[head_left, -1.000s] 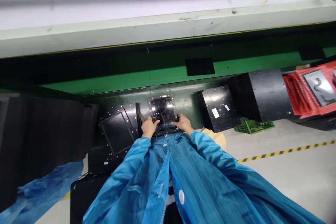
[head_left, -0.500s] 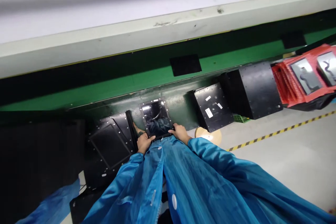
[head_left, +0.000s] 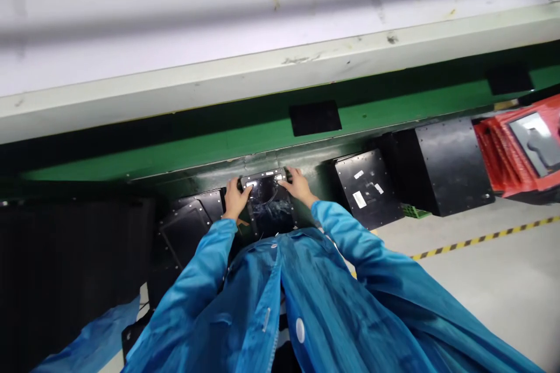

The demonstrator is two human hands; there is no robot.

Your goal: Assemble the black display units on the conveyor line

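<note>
A glossy black panel [head_left: 270, 207] with small fasteners along its border lies on the dark surface in front of my body. My left hand [head_left: 235, 199] grips its upper left corner, thumb on top of the face. At the upper right corner, my right hand [head_left: 300, 186] holds the panel the same way, its thumb on the face. The panel's lower edge is hidden by my blue coat. Light and the coat are reflected in the glossy face.
Black panels [head_left: 188, 227] lie to the left. On the right stand a labelled black stack [head_left: 370, 186], a bigger black stack [head_left: 455, 166] and red-wrapped panels [head_left: 525, 145]. A white ledge [head_left: 262, 78] runs across, above a green strip [head_left: 196, 154] bearing a black rectangle [head_left: 315, 118].
Both hands have moved from the panel's near corners up to its far corners. The view has shifted slightly, so the surroundings sit a little lower and some things farther right.
</note>
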